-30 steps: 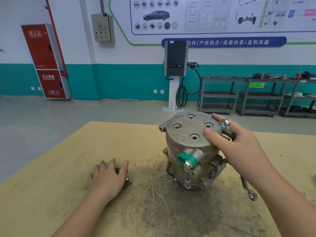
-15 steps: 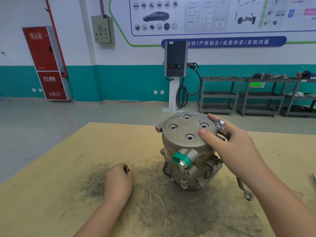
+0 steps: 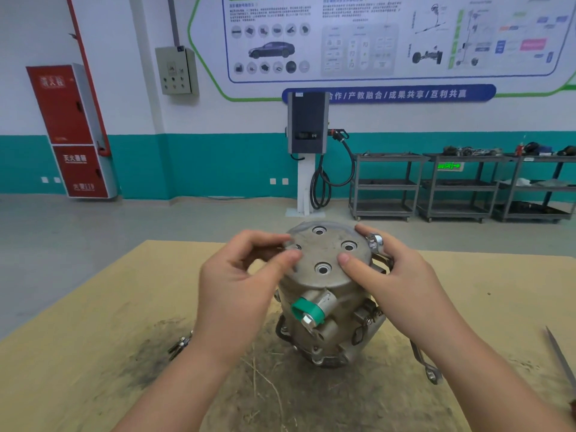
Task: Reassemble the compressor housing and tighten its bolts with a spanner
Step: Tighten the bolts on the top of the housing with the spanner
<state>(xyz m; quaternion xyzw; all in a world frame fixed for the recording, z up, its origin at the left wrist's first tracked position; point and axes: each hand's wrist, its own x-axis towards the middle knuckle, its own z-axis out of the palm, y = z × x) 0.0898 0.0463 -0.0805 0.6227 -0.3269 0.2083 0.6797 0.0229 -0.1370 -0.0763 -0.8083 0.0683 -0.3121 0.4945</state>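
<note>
The compressor [image 3: 327,310] stands upright on the wooden table [image 3: 93,353], its round top cover [image 3: 330,260] showing several bolt holes. A green cap [image 3: 307,308] sits on its front port. My left hand [image 3: 237,285] hovers at the cover's left edge, thumb and forefinger pinching a bolt over the left hole; the bolt itself is mostly hidden. My right hand [image 3: 396,282] steadies the cover, thumb on top. It also holds a spanner [image 3: 374,241], whose ring end pokes out above the fingers and whose other end hangs below the wrist.
Loose bolts [image 3: 180,342] lie on the table left of my left forearm, on a dark greasy patch. A thin metal blade [image 3: 561,357] lies at the table's right edge. Beyond the table are open floor, a charging post and metal shelf carts.
My left hand has lifted from the loose bolts on the table and moved up right to the cover's left hole. My right hand has stayed on the cover with the spanner.
</note>
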